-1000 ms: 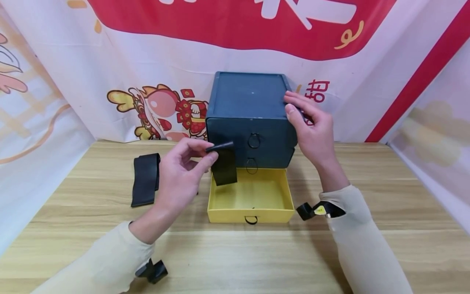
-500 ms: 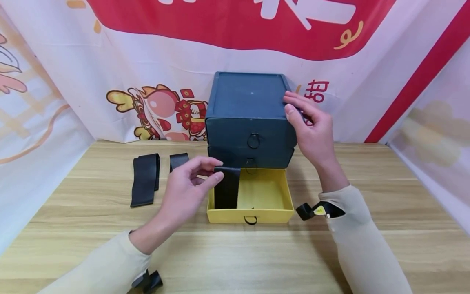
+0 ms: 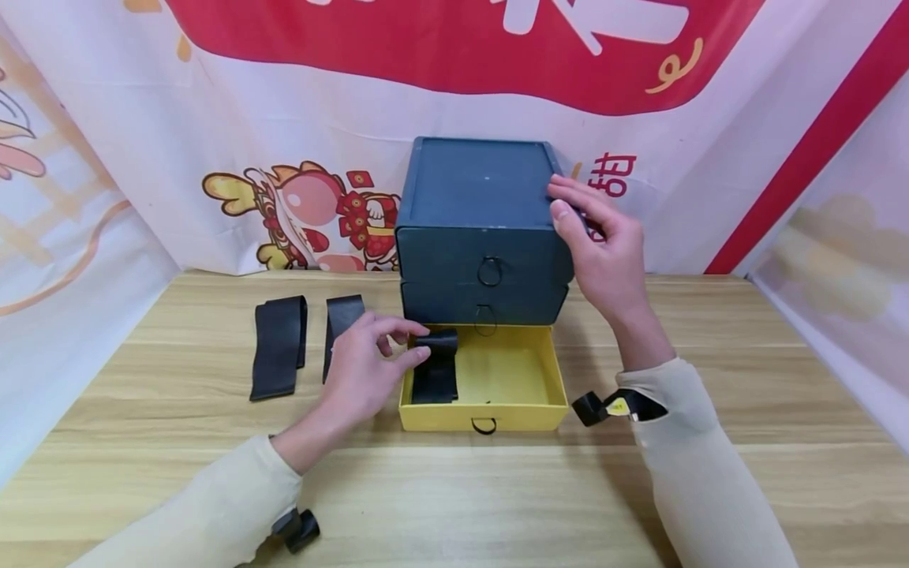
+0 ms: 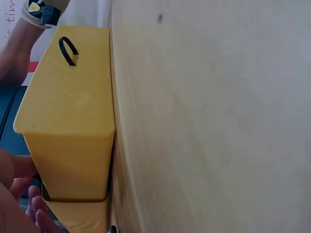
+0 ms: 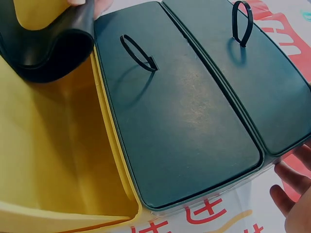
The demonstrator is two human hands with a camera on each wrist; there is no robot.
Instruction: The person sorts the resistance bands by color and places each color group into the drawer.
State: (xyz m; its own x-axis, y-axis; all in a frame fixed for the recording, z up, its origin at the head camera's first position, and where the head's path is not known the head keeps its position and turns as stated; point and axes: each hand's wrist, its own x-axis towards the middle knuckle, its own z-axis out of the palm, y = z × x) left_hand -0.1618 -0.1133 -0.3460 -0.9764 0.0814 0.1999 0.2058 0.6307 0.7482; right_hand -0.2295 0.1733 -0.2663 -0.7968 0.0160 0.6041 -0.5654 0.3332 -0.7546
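Note:
My left hand (image 3: 365, 371) pinches the top of a folded, leather-like black strip (image 3: 435, 383) at the left side of the pulled-out yellow drawer (image 3: 443, 418). The strip hangs down into the drawer, and its upper end curls over in a loop, seen from the side in the right wrist view as a bent black band (image 5: 53, 60). With its fingers over the top right edge, my right hand (image 3: 604, 244) rests on the dark blue drawer box (image 3: 483, 185). The left wrist view shows the yellow drawer's front (image 4: 73, 92), with part of the left hand (image 4: 14, 194) beside it.
Two more folded black strips lie on the wooden table left of the drawer: one farther out (image 3: 278, 347), the other (image 3: 344, 312) partly behind the left hand. Upper drawers bear thin black ring pulls (image 3: 489, 271). A printed cloth (image 3: 341, 95) stands behind the box.
My left hand has brought the black strip down from in front of the blue box into the yellow drawer, where the strip's top now curls over. The right hand has stayed in place.

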